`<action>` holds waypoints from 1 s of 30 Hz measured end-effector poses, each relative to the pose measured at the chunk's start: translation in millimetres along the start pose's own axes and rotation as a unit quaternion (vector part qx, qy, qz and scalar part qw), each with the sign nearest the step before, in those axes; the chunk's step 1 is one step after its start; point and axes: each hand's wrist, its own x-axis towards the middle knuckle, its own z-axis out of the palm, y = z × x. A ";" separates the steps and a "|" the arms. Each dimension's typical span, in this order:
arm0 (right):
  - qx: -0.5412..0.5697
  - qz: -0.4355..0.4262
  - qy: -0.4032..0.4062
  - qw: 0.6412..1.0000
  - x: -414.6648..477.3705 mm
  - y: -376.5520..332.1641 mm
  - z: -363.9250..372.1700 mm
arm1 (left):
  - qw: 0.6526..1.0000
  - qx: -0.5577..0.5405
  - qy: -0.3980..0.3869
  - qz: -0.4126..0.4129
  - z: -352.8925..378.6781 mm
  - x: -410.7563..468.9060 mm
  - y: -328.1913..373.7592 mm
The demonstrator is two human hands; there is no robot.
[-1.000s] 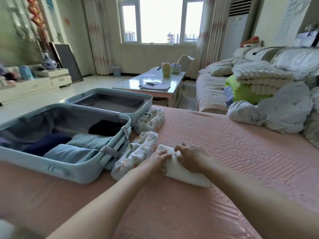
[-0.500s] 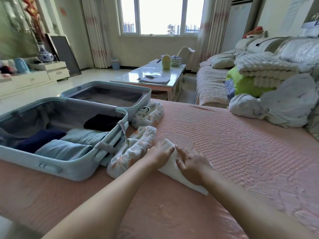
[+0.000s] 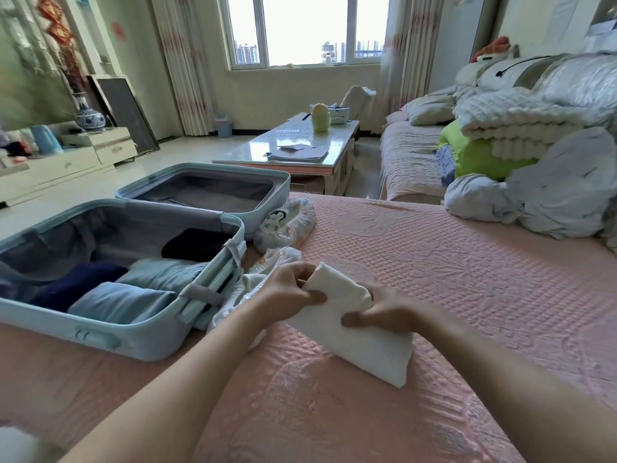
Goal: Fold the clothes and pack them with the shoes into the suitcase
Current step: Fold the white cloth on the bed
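Observation:
A folded white garment is lifted at its far end off the pink bedspread. My left hand grips its far left edge and my right hand grips its right side, thumb on top. The light blue suitcase lies open on the left with folded blue and dark clothes in its near half. Two shoes in plastic covers lie beside it: one by the lid, the other partly hidden behind my left hand.
A heap of grey and white bedding and a green pillow sit at the right. Beyond the bed stand a glass coffee table and a sofa. A white cabinet runs along the left wall.
Both hands went from pressing the white garment flat on the bed to gripping it and raising its far end. The camera view shifted slightly.

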 end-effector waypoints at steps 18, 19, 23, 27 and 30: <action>-0.510 -0.233 0.291 0.775 -10.6 21.5 41.0 | 0.948 0.288 -0.111 0.079 -8.2 -10.7 10.2; -0.506 -0.237 0.286 0.779 -13.6 24.6 43.2 | 0.951 0.283 -0.056 0.108 -4.4 -7.9 9.3; -0.454 -0.257 0.241 0.818 -25.4 30.3 42.7 | 0.918 0.349 0.018 0.185 18.2 1.1 3.1; -0.326 -0.211 0.198 0.900 -33.8 30.5 33.2 | 0.876 0.451 -0.158 0.064 42.3 -3.4 -4.4; -0.310 -0.135 0.171 0.925 -38.7 27.0 24.4 | 0.845 0.500 -0.172 0.076 50.6 -12.2 -11.1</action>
